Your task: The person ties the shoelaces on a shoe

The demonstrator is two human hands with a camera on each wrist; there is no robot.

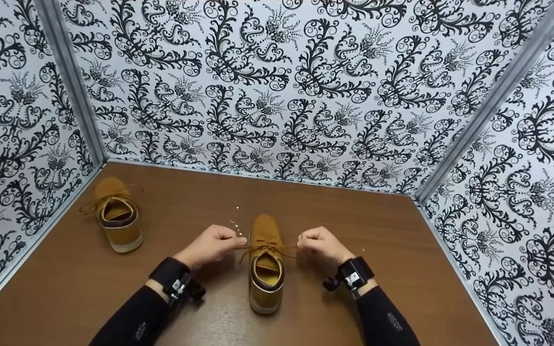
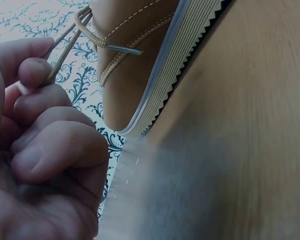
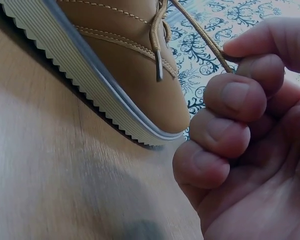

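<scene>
A tan lace-up shoe (image 1: 266, 230) stands upright on the table, toe pointing away from me. To its left, my left hand (image 1: 212, 246) pinches a loop of the brown shoelace (image 2: 65, 56) between thumb and forefinger. My right hand (image 1: 324, 245), on the other side, pinches the lace (image 3: 202, 36) with thumb and index finger, its other fingers curled in. Between the hands the lace runs taut across the shoe's tongue. Loose lace ends with metal tips hang down on both sides, one tip (image 2: 125, 49) in the left wrist view and another tip (image 3: 159, 67) in the right wrist view.
A matching tan shoe (image 1: 125, 233) with its lace in a bow stands at the far left of the brown wooden table (image 1: 200, 307). Patterned black-and-white panels (image 1: 258, 96) with grey frame posts (image 1: 72, 81) enclose the back and sides.
</scene>
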